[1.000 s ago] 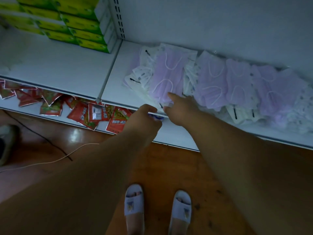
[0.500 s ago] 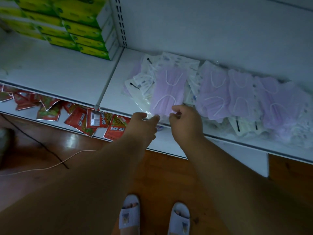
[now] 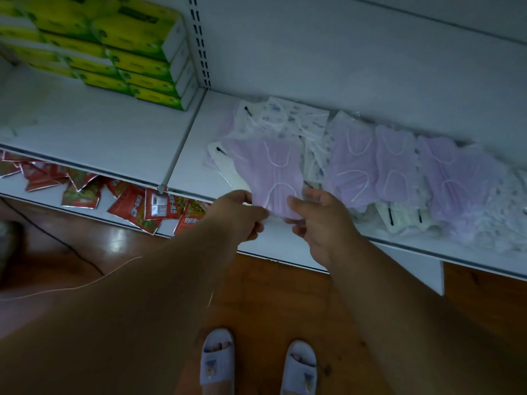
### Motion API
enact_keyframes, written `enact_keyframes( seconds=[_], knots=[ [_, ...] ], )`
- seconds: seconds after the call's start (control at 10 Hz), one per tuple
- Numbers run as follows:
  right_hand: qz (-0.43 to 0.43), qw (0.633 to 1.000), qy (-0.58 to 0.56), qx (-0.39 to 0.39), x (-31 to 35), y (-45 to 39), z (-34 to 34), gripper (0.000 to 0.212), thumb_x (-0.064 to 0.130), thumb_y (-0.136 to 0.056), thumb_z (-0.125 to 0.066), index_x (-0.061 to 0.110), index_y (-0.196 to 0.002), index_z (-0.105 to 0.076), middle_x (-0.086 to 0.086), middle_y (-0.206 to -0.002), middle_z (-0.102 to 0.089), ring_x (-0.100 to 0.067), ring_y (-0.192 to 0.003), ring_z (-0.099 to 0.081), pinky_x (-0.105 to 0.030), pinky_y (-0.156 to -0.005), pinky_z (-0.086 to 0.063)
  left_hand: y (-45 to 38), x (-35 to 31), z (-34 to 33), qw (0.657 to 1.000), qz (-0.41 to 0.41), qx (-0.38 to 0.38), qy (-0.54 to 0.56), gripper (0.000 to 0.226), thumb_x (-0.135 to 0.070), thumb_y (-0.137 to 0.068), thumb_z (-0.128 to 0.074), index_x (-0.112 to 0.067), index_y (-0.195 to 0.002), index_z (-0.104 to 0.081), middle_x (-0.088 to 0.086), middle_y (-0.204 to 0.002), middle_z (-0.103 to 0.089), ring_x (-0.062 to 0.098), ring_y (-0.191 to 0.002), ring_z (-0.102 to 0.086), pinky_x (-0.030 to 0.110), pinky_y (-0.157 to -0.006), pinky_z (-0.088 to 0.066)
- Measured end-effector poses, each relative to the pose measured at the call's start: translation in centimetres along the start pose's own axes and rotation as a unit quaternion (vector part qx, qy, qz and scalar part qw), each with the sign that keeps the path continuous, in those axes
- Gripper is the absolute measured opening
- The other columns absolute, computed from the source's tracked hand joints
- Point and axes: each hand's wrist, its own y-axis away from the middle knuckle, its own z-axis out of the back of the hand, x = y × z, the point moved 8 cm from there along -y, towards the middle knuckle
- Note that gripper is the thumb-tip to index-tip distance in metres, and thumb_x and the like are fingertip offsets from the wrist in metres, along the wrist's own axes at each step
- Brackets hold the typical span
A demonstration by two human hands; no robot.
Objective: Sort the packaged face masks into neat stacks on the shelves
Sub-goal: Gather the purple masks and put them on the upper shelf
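A packaged purple face mask (image 3: 271,172) hangs over the front edge of the white shelf (image 3: 188,172). My left hand (image 3: 239,215) pinches its near left corner and my right hand (image 3: 319,218) pinches its near right corner. Under and behind it lie white patterned mask packs (image 3: 288,118). To the right, several more purple mask packs (image 3: 393,163) lie side by side in a loose row, with white packs (image 3: 405,218) beneath them.
Green and yellow boxes (image 3: 137,55) are stacked at the back of the left shelf section. Red snack packets (image 3: 134,203) are scattered on the lower shelf. A thin cable (image 3: 71,286) runs over the wooden floor, and my slippered feet (image 3: 256,363) stand below.
Both hands have taken hold of the purple mask pack's near corners and drawn it toward the shelf's front edge. The camera view has shifted slightly.
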Motion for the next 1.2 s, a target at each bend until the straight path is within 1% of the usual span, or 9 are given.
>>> enact_keyframes(
  seconds=[0.2,0.3,0.4,0.6,0.8,0.9,1.0,1.1,1.2],
  knots=[
    [0.011,0.996,0.014,0.089,0.9,2.4,-0.6,0.014,0.003,-0.092,-0.064,0.013,-0.099,-0.068,-0.005,-0.09,-0.072,-0.017,-0.069,-0.066,-0.025,-0.055,-0.046,2.9,0.1,-0.6,0.966,0.048,0.084,0.24,0.024,-0.026,-0.096,-0.063,-0.007,-0.11,-0.066,0.015,-0.108,-0.073,0.026,-0.092,-0.072,0.036,-0.074,-0.061],
    [0.025,0.993,0.023,0.114,1.5,3.9,0.3,0.016,0.003,-0.095,-0.06,0.016,-0.1,-0.069,-0.001,-0.094,-0.073,-0.017,-0.071,-0.07,-0.027,-0.058,-0.049,3.2,0.1,-0.4,0.947,0.065,0.036,0.314,0.02,-0.017,-0.1,-0.056,-0.004,-0.113,-0.063,0.012,-0.114,-0.07,0.024,-0.084,-0.073,0.034,-0.06,-0.059],
    [0.013,0.998,0.045,0.043,1.6,3.9,3.3,0.013,0.011,-0.099,-0.057,0.013,-0.11,-0.063,-0.005,-0.108,-0.07,-0.022,-0.074,-0.074,-0.026,-0.054,-0.048,3.4,-0.5,-0.1,0.978,0.052,-0.042,0.2,0.028,-0.01,-0.1,-0.05,-0.005,-0.127,-0.055,0.017,-0.123,-0.063,0.035,-0.11,-0.064,0.045,-0.08,-0.057],
    [0.027,0.992,0.105,0.057,1.8,4.2,5.7,0.009,0.016,-0.096,-0.061,0.008,-0.096,-0.064,-0.012,-0.084,-0.068,-0.017,-0.058,-0.064,-0.029,-0.053,-0.043,4.5,-1.8,-3.9,0.983,0.039,-0.006,0.179,0.019,-0.026,-0.095,-0.059,-0.013,-0.106,-0.065,0.013,-0.112,-0.069,0.029,-0.094,-0.069,0.046,-0.084,-0.057],
    [0.203,0.897,0.389,-0.057,5.1,2.2,7.7,0.041,0.05,-0.097,-0.049,0.013,-0.083,-0.06,-0.006,-0.082,-0.06,-0.025,-0.081,-0.062,-0.037,-0.075,-0.047,3.5,-1.5,-5.1,0.995,-0.004,-0.079,0.063,0.008,-0.016,-0.093,-0.064,-0.016,-0.102,-0.065,0.004,-0.083,-0.063,0.023,-0.076,-0.061,0.032,-0.068,-0.052],
    [0.255,0.757,0.591,-0.112,7.2,0.0,8.2,0.056,0.053,-0.095,-0.051,0.017,-0.137,-0.048,-0.014,-0.14,-0.044,-0.033,-0.128,-0.042,-0.042,-0.103,-0.039,2.7,-1.3,-5.3,0.995,0.005,-0.078,0.069,0.014,-0.016,-0.091,-0.066,-0.019,-0.105,-0.066,0.011,-0.098,-0.066,0.033,-0.093,-0.065,0.047,-0.086,-0.057],
    [0.202,0.68,0.701,-0.077,6.6,-2.2,7.4,0.081,0.055,-0.093,-0.051,0.02,-0.155,-0.013,-0.013,-0.163,-0.008,-0.035,-0.147,-0.015,-0.048,-0.116,-0.021,2.3,-1.2,-6.0,0.996,0.006,-0.067,0.066,0.012,-0.017,-0.09,-0.066,-0.024,-0.1,-0.064,0.013,-0.102,-0.067,0.037,-0.1,-0.065,0.053,-0.091,-0.055],
    [0.205,0.634,0.739,-0.102,5.9,-3.2,7.1,0.067,0.025,-0.092,-0.055,0.014,-0.151,-0.023,-0.018,-0.156,-0.026,-0.035,-0.14,-0.03,-0.045,-0.112,-0.026,1.7,-1.2,-6.5,0.999,-0.004,-0.045,0.027,0.015,-0.017,-0.092,-0.066,-0.017,-0.107,-0.065,0.008,-0.092,-0.067,0.031,-0.091,-0.066,0.041,-0.083,-0.057],
    [0.244,0.676,0.683,-0.13,6.7,-2.9,8.2,0.035,0.011,-0.092,-0.05,0.012,-0.127,-0.053,-0.012,-0.125,-0.059,-0.031,-0.114,-0.056,-0.036,-0.092,-0.04,2.0,-1.8,-6.0,0.999,-0.016,-0.044,-0.001,0.017,-0.02,-0.086,-0.071,-0.017,-0.103,-0.068,0.009,-0.089,-0.068,0.03,-0.085,-0.067,0.04,-0.077,-0.057]
  ],
)
